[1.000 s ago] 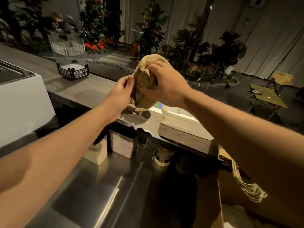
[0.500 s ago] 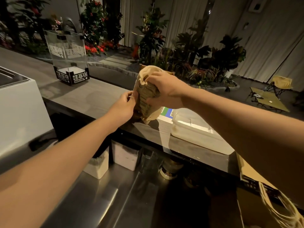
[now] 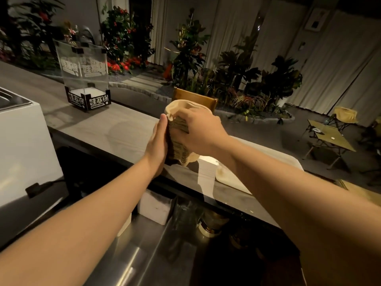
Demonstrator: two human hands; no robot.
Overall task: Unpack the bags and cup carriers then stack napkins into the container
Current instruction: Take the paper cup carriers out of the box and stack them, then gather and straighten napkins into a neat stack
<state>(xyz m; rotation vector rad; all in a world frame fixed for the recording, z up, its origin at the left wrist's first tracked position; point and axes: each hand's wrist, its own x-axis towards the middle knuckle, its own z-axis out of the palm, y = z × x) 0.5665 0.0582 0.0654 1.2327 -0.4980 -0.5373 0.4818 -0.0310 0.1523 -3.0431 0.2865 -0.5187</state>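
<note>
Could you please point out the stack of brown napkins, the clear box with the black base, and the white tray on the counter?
stack of brown napkins [image 3: 179, 139], head view, ribbed side edge.
clear box [image 3: 83, 65], head view, front pane.
white tray [image 3: 233, 179], head view, near rim.

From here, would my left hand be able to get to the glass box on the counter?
Probably yes: bare counter lies between the left hand and the glass box, but that hand is pressed against the napkin stack.

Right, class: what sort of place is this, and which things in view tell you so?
Probably a café or drinks counter. A long serving counter carries a clear branded box, a steel worktop sits below it, and folding tables and chairs stand among potted plants.
</note>
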